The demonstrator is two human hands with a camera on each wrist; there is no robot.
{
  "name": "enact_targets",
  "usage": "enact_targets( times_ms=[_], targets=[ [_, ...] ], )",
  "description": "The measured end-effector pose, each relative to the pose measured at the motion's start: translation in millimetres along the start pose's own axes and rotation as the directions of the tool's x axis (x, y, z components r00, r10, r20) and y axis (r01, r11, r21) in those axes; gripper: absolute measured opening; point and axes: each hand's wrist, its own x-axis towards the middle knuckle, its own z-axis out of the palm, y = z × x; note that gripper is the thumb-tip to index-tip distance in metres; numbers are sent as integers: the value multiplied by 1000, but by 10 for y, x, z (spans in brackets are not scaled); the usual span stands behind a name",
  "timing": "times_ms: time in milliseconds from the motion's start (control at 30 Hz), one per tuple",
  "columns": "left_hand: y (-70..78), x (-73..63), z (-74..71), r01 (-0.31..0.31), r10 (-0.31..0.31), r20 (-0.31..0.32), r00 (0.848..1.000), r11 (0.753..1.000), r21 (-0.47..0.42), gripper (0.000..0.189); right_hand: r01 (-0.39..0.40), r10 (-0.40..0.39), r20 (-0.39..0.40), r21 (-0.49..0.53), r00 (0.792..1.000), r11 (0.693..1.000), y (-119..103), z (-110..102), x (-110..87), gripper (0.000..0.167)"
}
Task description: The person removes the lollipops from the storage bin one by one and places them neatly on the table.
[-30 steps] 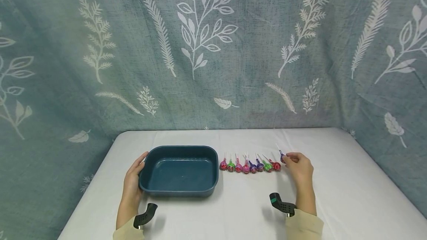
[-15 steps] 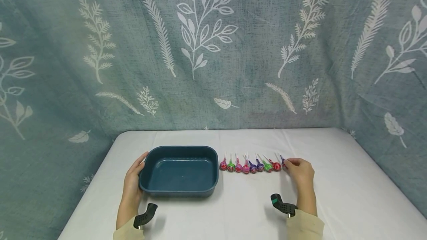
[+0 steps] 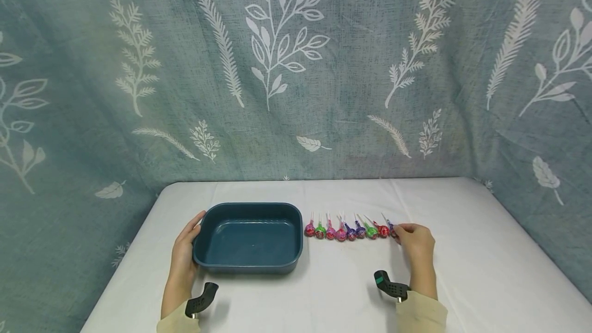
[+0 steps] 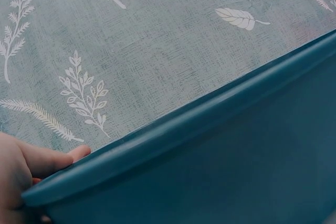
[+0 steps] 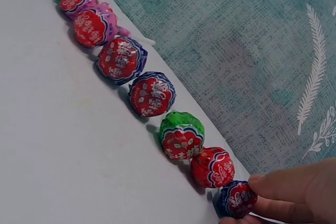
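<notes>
My right hand (image 3: 418,244) pinches a dark blue-purple wrapped lollipop (image 5: 237,199) between thumb and fingers, at the right end of a row of lollipops. Its ball sits beside the red lollipop (image 3: 384,230), and its stick points up and to the left. My left hand (image 3: 183,257) rests against the left wall of a dark teal plastic bin (image 3: 254,269), its fingers fairly straight along the outside. In the left wrist view, fingers (image 4: 50,161) touch the outer side just under the rim. The bin's inside shows nothing in it.
Several lollipops in red, green, pink and purple wrappers, such as a green lollipop (image 3: 371,232), line up from the bin's right side, sticks toward the back. A white cloth (image 3: 342,287) covers the table. Behind it hangs a leaf-patterned curtain (image 3: 347,117).
My right hand has lowered the blue-purple lollipop to the table, then nudged it slightly left against the row's end. The left hand and bin have stayed in place.
</notes>
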Motion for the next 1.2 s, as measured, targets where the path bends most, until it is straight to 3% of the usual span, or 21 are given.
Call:
enact_targets(
  times_ms=[200, 700, 967, 1067, 1167, 1200],
  targets=[
    [-3, 4, 12, -12, 13, -12, 1000, 1000, 14, 41, 5, -7, -34, -56, 999, 998, 17, 14, -10, 33],
    [45, -24, 61, -38, 40, -33, 999, 997, 66, 42, 0, -2, -31, -79, 1000, 997, 2, -7, -36, 37],
    [33, -17, 50, -70, 80, -64, 995, 987, 145, 41, 4, -1, 30, -91, 1000, 996, -8, -50, -40, 42],
    [-130, 164, -39, -123, 152, -127, 980, 970, 208, 41, 1, 4, 49, -98, 999, 995, -17, -76, -36, 43],
    [-282, 344, -142, -194, 267, -196, 944, 925, 327, 43, -2, 6, 36, -103, 999, 995, -47, -104, -48, 43],
    [-271, 352, -151, -214, 304, -211, 929, 906, 366, 44, -1, 4, 26, -99, 1000, 995, -68, -113, -56, 43]
  ],
)
